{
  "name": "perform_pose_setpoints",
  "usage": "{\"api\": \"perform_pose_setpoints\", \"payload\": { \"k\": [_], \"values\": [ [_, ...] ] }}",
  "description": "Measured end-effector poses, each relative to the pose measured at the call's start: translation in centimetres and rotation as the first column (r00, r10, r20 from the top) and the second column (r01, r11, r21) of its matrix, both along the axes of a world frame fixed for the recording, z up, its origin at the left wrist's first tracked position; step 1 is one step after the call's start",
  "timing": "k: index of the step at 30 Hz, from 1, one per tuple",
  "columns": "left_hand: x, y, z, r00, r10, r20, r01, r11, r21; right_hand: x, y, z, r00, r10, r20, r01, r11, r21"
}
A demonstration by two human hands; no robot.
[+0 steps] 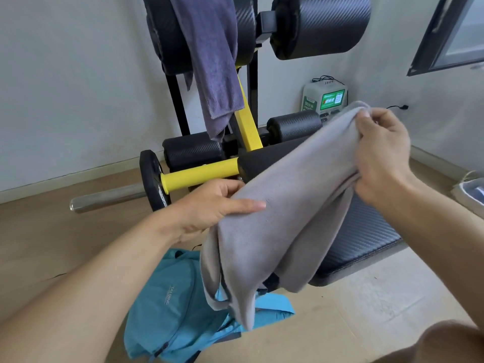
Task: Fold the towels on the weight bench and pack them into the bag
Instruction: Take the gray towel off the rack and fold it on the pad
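Holding the grey towel (282, 218) up in the air, I am in the middle of the folding step, not at the packing yet. My left hand (209, 208) has its grip clamped on the towel's lower edge, thumb flat on top of the cloth and the fingers hidden behind it. My right hand (382, 153) has its grip closed around the bunched upper end, higher than the left one and farther from me. Between the two grips the cloth is stretched slanted; below the left grip it hangs in loose doubled layers, so I judge the fold is only partly made and not tidy.

Directly under the hanging part lies the blue bag (178, 305) on the floor. I cannot tell if it is open, and I see no towel inside it.

Beyond the left grip, a second, darker towel (212, 61) hangs over the upper roller of the surface (364, 239), not touched. So I think most of the task remains.
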State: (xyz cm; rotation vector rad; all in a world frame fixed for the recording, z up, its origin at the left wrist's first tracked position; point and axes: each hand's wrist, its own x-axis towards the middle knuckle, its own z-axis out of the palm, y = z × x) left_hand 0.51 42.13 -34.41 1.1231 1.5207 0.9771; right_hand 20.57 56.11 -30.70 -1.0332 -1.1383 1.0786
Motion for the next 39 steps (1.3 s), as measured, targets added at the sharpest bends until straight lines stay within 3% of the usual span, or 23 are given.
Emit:
{"api": "perform_pose_setpoints", "payload": {
  "k": [2, 4, 6, 7, 10, 12, 14, 16, 18, 20, 21, 24, 27, 30, 32, 34, 36, 37, 39],
  "values": [
    [-0.3, 0.4, -0.4, 0.995, 0.099, 0.0, -0.099, 0.989, 0.112, -0.1, -0.4, -0.4, 0.966, 0.214, 0.147, -0.216, 0.976, -0.001],
    [-0.3, 0.7, -0.6, 0.991, 0.134, -0.002, -0.131, 0.972, 0.197, -0.4, -1.8, -1.3, 0.758, 0.451, 0.471, -0.507, 0.862, -0.009],
    [-0.2, 0.9, -0.9, 0.994, 0.109, -0.021, -0.101, 0.967, 0.236, -0.8, -3.0, -2.2, 0.465, 0.5, 0.731, -0.682, 0.729, -0.064],
    [-0.2, 1.0, -1.0, 0.995, 0.094, -0.034, -0.083, 0.967, 0.241, -1.1, -3.4, -2.4, 0.357, 0.499, 0.79, -0.728, 0.679, -0.1],
    [-0.4, 1.0, -1.3, 0.997, 0.072, -0.003, -0.07, 0.975, 0.211, -1.2, -3.7, -2.3, 0.184, 0.468, 0.865, -0.783, 0.602, -0.159],
    [-0.4, 0.9, -1.2, 0.998, 0.054, 0.029, -0.058, 0.984, 0.166, -1.1, -3.4, -2.2, 0.216, 0.381, 0.899, -0.772, 0.63, -0.082],
    [-0.4, 0.8, -1.2, 0.997, 0.009, 0.077, -0.018, 0.994, 0.112, -0.9, -2.7, -2.2, 0.373, 0.329, 0.867, -0.707, 0.707, 0.036],
    [-0.8, 0.6, -1.2, 0.996, -0.029, 0.086, 0.026, 0.999, 0.035, -0.6, -1.2, -2.3, 0.61, 0.315, 0.727, -0.539, 0.837, 0.09],
    [-1.6, 0.5, -1.8, 0.997, -0.074, -0.002, 0.074, 0.997, -0.036, 0.1, 0.5, -2.2, 0.84, 0.26, 0.477, -0.318, 0.947, 0.044],
    [-2.2, 0.6, -2.7, 0.989, -0.093, -0.114, 0.084, 0.993, -0.079, 1.0, 1.9, -2.2, 0.943, 0.161, 0.291, -0.158, 0.987, -0.032],
    [-2.3, 0.7, -3.2, 0.985, -0.07, -0.159, 0.057, 0.995, -0.084, 1.4, 2.4, -2.5, 0.951, 0.117, 0.288, -0.108, 0.993, -0.046],
    [-2.3, 1.0, -4.3, 0.965, 0.043, -0.257, -0.057, 0.997, -0.047, 2.0, 2.9, -3.4, 0.891, 0.11, 0.441, -0.101, 0.994, -0.046],
    [-1.8, 1.6, -4.5, 0.968, 0.132, -0.215, -0.127, 0.991, 0.039, 2.0, 2.5, -3.8, 0.76, 0.104, 0.641, -0.121, 0.993, -0.019],
    [-0.9, 2.0, -4.0, 0.956, 0.182, -0.229, -0.146, 0.975, 0.167, 1.1, 0.5, -2.7, 0.739, 0.14, 0.659, -0.281, 0.953, 0.113],
    [-0.1, 2.2, -3.5, 0.952, 0.171, -0.255, -0.104, 0.961, 0.255, 0.4, -0.7, -2.6, 0.602, 0.224, 0.766, -0.501, 0.853, 0.144],
    [0.4, 2.3, -3.2, 0.971, 0.113, -0.211, -0.045, 0.952, 0.303, -0.3, -2.0, -3.0, 0.356, 0.324, 0.877, -0.683, 0.73, 0.008],
    [0.6, 2.3, -2.9, 0.971, 0.057, -0.233, 0.021, 0.947, 0.32, -1.0, -2.3, -4.0, 0.182, 0.339, 0.923, -0.72, 0.685, -0.109],
    [0.7, 2.3, -2.7, 0.968, 0.04, -0.249, 0.045, 0.943, 0.328, -1.2, -2.3, -4.3, 0.181, 0.331, 0.926, -0.707, 0.698, -0.111],
    [0.9, 2.0, -2.5, 0.978, 0.012, -0.207, 0.055, 0.947, 0.315, -1.4, -1.8, -4.7, 0.298, 0.316, 0.901, -0.646, 0.762, -0.053]
  ]
}}
